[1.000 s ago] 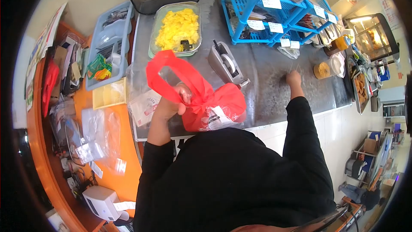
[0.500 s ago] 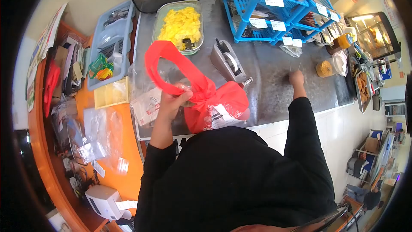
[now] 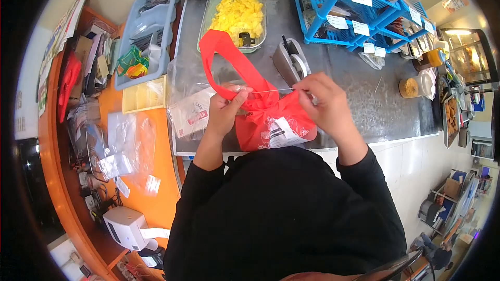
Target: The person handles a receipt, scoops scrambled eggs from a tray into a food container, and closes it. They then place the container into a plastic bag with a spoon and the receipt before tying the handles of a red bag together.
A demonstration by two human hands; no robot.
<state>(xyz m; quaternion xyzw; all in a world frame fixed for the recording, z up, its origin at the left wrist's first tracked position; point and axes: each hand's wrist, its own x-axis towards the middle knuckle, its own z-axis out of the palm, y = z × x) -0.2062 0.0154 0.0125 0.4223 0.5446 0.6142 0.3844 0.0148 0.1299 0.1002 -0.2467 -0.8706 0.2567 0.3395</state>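
A red bag (image 3: 271, 119) with long handles and a white printed label stands at the near edge of the steel counter (image 3: 359, 99). My left hand (image 3: 225, 108) pinches the bunched neck of the bag and one end of a thin wire tie (image 3: 271, 91). The tie stretches level across the bag's neck to my right hand (image 3: 323, 105), which pinches its other end. The grey tape dispenser (image 3: 291, 62) sits just behind my right hand.
A glass dish of yellow food (image 3: 238, 15) sits at the back. Blue wire baskets (image 3: 354, 5) with white labels stand at the back right. A clear plastic bag with a printed sheet (image 3: 190, 109) lies left of the red bag. A receipt printer (image 3: 125, 226) sits on the orange shelf.
My right hand has left the counter at the right and come to the red bag, holding a thin tie. My left hand now grips the bag's neck and the tie's other end.
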